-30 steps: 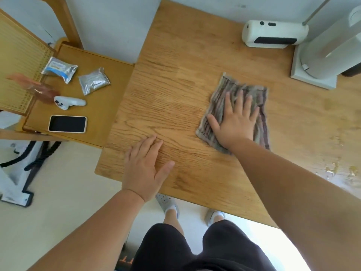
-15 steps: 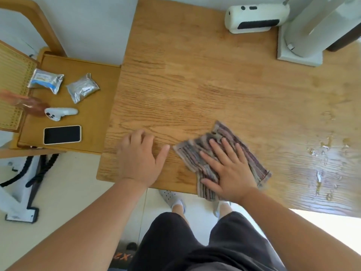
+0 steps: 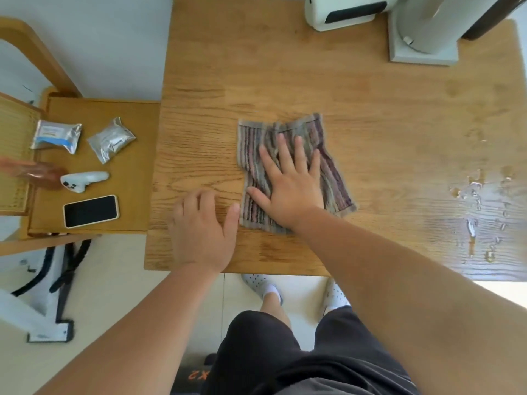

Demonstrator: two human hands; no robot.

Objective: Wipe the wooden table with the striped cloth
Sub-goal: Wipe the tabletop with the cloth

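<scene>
The striped cloth (image 3: 252,146), grey with purple and green stripes, lies crumpled on the wooden table (image 3: 285,75), left of the middle. My right hand (image 3: 288,183) presses flat on it, fingers spread, covering its centre. My left hand (image 3: 199,229) rests palm down on bare wood near the front edge, just left of the cloth, thumb almost touching its edge; it holds nothing. Water drops (image 3: 473,212) glisten on the table's right side, well apart from the cloth.
A white device (image 3: 342,10) and a white stand base (image 3: 422,55) sit at the table's far edge. A lower side table (image 3: 137,166) on the left holds a phone (image 3: 90,210), a white controller (image 3: 84,179) and two foil packets (image 3: 111,139).
My right hand first pulled the cloth from the far middle to the front edge, then pushed it back away from me. My left hand stayed put.
</scene>
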